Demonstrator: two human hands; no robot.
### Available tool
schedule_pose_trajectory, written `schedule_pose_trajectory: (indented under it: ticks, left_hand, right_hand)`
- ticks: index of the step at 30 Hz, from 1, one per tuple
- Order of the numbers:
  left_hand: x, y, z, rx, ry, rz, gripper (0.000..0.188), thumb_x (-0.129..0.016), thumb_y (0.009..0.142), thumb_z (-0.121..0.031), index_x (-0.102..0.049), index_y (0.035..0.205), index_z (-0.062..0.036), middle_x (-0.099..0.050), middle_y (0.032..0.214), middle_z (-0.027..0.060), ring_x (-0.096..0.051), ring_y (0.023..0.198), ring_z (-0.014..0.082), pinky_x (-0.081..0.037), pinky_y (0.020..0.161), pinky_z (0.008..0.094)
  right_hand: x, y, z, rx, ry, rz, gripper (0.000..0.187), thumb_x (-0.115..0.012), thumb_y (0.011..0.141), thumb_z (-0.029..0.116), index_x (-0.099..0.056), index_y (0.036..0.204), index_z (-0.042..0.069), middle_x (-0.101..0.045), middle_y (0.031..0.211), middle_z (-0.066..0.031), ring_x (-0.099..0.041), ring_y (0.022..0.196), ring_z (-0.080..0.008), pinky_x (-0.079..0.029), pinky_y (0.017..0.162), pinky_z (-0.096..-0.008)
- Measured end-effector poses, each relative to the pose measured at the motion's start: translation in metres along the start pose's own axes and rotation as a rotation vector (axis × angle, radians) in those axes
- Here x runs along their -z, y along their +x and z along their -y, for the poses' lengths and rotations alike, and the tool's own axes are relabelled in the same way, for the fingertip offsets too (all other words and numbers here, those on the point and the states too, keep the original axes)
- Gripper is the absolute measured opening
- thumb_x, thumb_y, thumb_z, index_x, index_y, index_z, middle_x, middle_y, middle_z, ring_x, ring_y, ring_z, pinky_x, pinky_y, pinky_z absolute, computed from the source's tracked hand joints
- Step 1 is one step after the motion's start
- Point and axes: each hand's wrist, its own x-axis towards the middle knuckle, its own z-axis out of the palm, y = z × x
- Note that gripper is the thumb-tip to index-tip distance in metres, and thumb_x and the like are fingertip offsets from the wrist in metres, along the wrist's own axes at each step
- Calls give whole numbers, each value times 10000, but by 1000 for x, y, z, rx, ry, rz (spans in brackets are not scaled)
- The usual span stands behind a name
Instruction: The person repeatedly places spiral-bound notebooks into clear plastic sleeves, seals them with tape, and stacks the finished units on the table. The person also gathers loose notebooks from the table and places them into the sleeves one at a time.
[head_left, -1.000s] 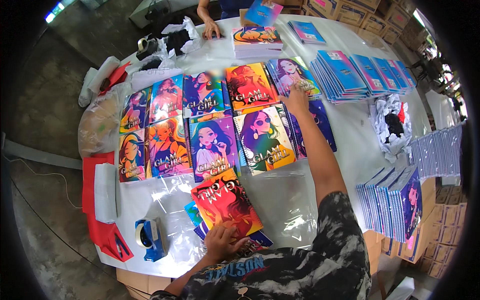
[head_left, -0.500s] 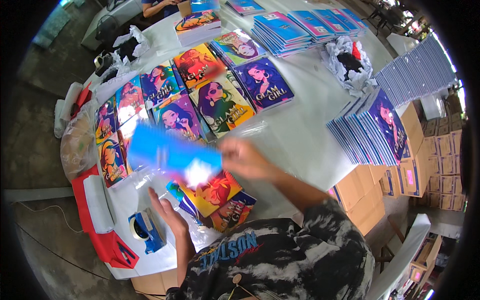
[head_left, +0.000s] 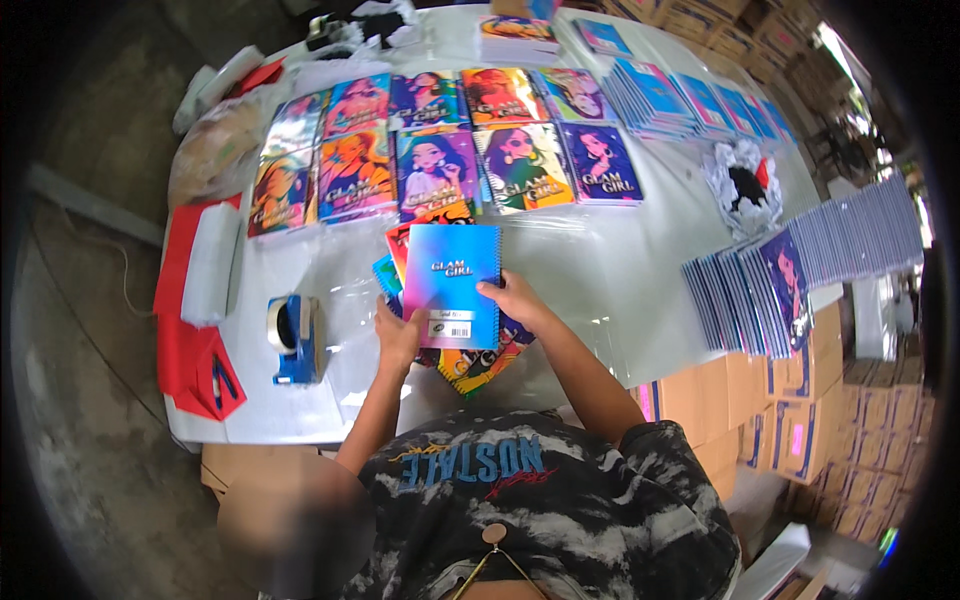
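A blue and pink spiral notebook, its back cover up, lies between my hands over a fanned pile of spiral notebooks with bright covers. My right hand grips its right edge by the wire binding, thumb on top. My left hand holds the lower left side, thumb against the cover and fingers at the edge of the pile. How far the left fingers reach underneath is hidden. Beyond them, two rows of illustrated notebooks lie face up on the white table.
A blue tape dispenser stands left of my hands, near a red pouch with pens. At the right are leaning notebook stacks and crumpled plastic. Blue notebook piles lie far right. Cardboard boxes stand beyond the table edge.
The blue notebook has come down from the left to above the pile in front of me. My left hand, empty and spread before, now holds it too. The view has shifted.
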Motion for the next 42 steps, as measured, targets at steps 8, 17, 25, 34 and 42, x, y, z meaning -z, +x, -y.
schedule_pose_trajectory:
  ticks: [8, 17, 25, 34, 42]
  left_hand:
    - [5, 2, -25, 66, 26, -19, 881, -765, 646, -349, -352, 1277, 107, -484, 1214, 294, -520, 1093, 388, -400, 958, 408]
    - [63, -50, -55, -194, -823, 208, 1054, -813, 664, -233, -107, 1420, -28, -423, 1275, 177, -465, 1171, 273, -371, 1005, 393]
    - [46, -59, -70, -449, -509, 325, 1209, -902, 510, -258, -146, 1432, -63, -390, 1295, 156, -422, 1181, 282, -327, 1015, 380]
    - [40, -55, -47, -453, -548, 439, 1339, -911, 463, -378, -55, 1447, -76, -318, 1357, 181, -412, 1201, 276, -351, 997, 381]
    - [25, -44, -33, -490, -498, 471, 1164, -920, 432, -383, -288, 1345, -32, -443, 1246, 149, -432, 1194, 259, -346, 1002, 382]
  right_hand:
    - [-2, 9, 9, -276, 374, 178, 469, -721, 766, 231, -556, 1131, -13, -636, 1032, -130, -634, 896, -217, -505, 826, -347]
    - [-29, -85, 30, 374, 337, 48, 866, -787, 616, 105, -296, 1320, -9, -511, 1154, -115, -510, 1087, -226, -399, 960, -352]
    - [-25, -93, 26, 645, 37, -117, 888, -842, 575, 161, -353, 1308, 52, -468, 1172, -110, -483, 1093, -223, -381, 950, -355]
    - [-15, -86, -22, 596, 334, -75, 1053, -850, 550, 229, -263, 1400, 22, -412, 1335, -137, -435, 1198, -237, -357, 1004, -377]
    - [-3, -72, -12, 745, 195, -95, 1166, -890, 448, 454, -306, 1362, 25, -338, 1386, -140, -340, 1281, -256, -296, 1045, -394]
